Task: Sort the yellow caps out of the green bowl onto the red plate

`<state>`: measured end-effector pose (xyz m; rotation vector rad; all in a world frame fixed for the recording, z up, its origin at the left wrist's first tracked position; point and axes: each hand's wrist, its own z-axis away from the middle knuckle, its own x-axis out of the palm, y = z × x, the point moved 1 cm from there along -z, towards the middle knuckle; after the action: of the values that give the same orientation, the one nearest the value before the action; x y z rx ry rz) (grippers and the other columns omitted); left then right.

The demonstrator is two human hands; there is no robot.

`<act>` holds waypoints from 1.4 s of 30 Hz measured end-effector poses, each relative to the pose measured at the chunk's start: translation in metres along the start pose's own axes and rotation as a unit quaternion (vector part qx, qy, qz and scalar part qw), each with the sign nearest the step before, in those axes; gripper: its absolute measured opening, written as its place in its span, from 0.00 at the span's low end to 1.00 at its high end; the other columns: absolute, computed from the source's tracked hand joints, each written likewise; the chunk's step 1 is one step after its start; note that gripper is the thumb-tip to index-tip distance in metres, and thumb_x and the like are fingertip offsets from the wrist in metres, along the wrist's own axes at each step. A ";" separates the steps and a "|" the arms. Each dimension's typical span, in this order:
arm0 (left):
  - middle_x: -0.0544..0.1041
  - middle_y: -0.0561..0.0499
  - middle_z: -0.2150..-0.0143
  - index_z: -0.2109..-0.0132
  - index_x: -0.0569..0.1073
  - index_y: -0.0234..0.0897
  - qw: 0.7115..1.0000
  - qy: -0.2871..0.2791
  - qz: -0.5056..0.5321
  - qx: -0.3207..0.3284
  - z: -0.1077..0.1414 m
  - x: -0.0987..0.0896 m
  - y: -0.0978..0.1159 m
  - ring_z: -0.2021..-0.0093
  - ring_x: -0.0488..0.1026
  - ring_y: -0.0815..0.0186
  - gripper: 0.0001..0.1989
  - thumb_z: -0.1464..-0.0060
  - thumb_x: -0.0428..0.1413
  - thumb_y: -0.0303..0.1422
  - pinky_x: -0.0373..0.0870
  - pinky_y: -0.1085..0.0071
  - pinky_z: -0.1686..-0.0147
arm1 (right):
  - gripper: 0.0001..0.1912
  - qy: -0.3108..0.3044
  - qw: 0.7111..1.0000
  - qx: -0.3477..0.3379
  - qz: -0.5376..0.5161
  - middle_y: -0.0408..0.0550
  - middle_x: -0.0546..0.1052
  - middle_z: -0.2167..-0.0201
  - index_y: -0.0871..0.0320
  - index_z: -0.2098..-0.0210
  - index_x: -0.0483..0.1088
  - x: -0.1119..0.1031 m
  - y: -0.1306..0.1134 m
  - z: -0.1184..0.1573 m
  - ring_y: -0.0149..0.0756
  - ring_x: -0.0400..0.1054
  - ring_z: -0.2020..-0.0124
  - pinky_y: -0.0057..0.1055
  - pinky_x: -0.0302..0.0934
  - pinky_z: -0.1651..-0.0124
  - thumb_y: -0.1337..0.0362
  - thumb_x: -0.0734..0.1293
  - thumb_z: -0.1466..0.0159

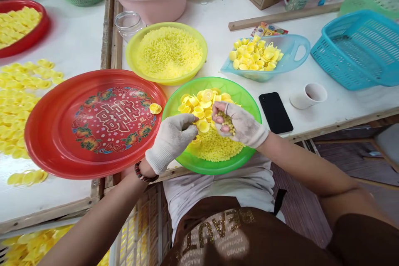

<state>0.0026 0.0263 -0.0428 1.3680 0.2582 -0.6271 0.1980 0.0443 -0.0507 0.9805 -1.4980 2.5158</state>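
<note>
The left hand [171,141], in a white knit glove, hangs over a green plastic bowl [215,85] with its fingers drawn together in a narrow grip. The fingertips sit among the yellow plastic caps [202,108], but the view there is poor, so I cannot tell whether they hold one. A beaded bracelet [143,172] circles that wrist.

The right hand [240,124], in a worn white glove with bare fingertips, lies palm up just beside the left. Its grip is loosely cupped around a small heap of yellow pellets [226,122].

The caps lie heaped in the far half of the green bowl, and more pellets [216,147] fill the near half. A single cap [155,108] rests on a red plastic tray [40,133], just left of the bowl, and many more caps lie spread on the table [237,4] beyond that tray's left edge. Behind the green bowl, a yellow bowl [131,54] holds a mound of pellets. To the right stand a pale blue handled tray [296,45] piled with caps, a black smartphone [276,112] and a white cup [308,95].
</note>
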 end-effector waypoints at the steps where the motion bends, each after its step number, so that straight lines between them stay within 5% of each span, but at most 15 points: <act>1: 0.80 0.50 0.72 0.52 0.79 0.33 0.998 -0.025 0.045 -0.030 0.001 0.003 0.002 0.71 0.79 0.62 0.18 0.49 0.55 0.32 0.76 0.69 0.68 | 0.18 0.008 0.999 -0.030 -0.021 0.34 0.62 0.78 0.56 0.68 0.62 0.004 -0.003 0.000 0.21 0.52 0.85 0.22 0.43 0.83 0.50 0.67 0.33; 4: 0.79 0.50 0.70 0.52 0.77 0.31 0.981 -0.078 0.155 -0.088 0.003 0.014 0.007 0.71 0.79 0.63 0.20 0.53 0.55 0.31 0.79 0.69 0.68 | 0.21 0.026 0.992 -0.121 -0.025 0.34 0.62 0.79 0.56 0.69 0.62 0.018 -0.007 -0.002 0.20 0.52 0.85 0.22 0.45 0.83 0.47 0.70 0.35; 10: 0.78 0.52 0.68 0.59 0.77 0.32 0.963 -0.112 0.227 -0.095 0.005 0.023 0.012 0.67 0.81 0.64 0.14 0.54 0.58 0.33 0.80 0.71 0.65 | 0.22 0.043 0.967 -0.249 0.020 0.35 0.64 0.78 0.55 0.69 0.63 0.031 0.005 -0.006 0.24 0.61 0.82 0.24 0.54 0.80 0.44 0.70 0.34; 24: 0.77 0.53 0.72 0.59 0.75 0.31 0.937 -0.134 0.272 -0.174 0.004 0.018 0.009 0.72 0.79 0.66 0.16 0.58 0.60 0.30 0.80 0.73 0.69 | 0.21 0.081 0.964 -0.243 0.076 0.34 0.62 0.77 0.53 0.66 0.61 0.021 0.001 0.003 0.23 0.54 0.83 0.24 0.48 0.81 0.43 0.67 0.33; 29: 0.78 0.53 0.70 0.57 0.76 0.32 0.949 -0.085 0.269 -0.143 0.005 0.018 0.009 0.70 0.80 0.66 0.16 0.56 0.59 0.30 0.82 0.71 0.67 | 0.16 0.091 0.887 -0.326 0.313 0.39 0.64 0.76 0.56 0.70 0.66 0.017 0.002 0.013 0.27 0.57 0.76 0.28 0.55 0.74 0.54 0.66 0.29; 33: 0.77 0.53 0.71 0.60 0.76 0.32 0.953 -0.059 0.267 -0.132 0.007 0.012 0.009 0.69 0.79 0.68 0.12 0.55 0.59 0.29 0.81 0.74 0.66 | 0.16 0.054 0.839 -0.321 0.436 0.39 0.66 0.77 0.58 0.74 0.67 0.010 0.000 0.021 0.27 0.59 0.73 0.28 0.57 0.68 0.61 0.65 0.30; 38: 0.78 0.51 0.69 0.60 0.77 0.31 0.954 -0.067 0.262 -0.127 0.007 0.012 0.011 0.70 0.79 0.68 0.12 0.55 0.58 0.28 0.81 0.74 0.67 | 0.12 0.005 0.867 -0.267 0.420 0.45 0.77 0.69 0.59 0.63 0.76 0.002 0.002 0.022 0.31 0.70 0.66 0.29 0.63 0.61 0.59 0.65 0.31; 42: 0.78 0.52 0.71 0.56 0.77 0.31 0.950 -0.058 0.269 -0.146 0.007 0.013 0.011 0.70 0.79 0.67 0.16 0.56 0.58 0.27 0.81 0.72 0.67 | 0.17 0.028 0.927 -0.193 0.319 0.38 0.66 0.79 0.60 0.57 0.75 0.000 -0.002 0.024 0.26 0.59 0.79 0.26 0.56 0.74 0.54 0.61 0.28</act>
<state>0.0183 0.0165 -0.0390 1.0446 -0.1176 -0.1988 0.2104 0.0259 -0.0416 0.3902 -2.4813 2.3840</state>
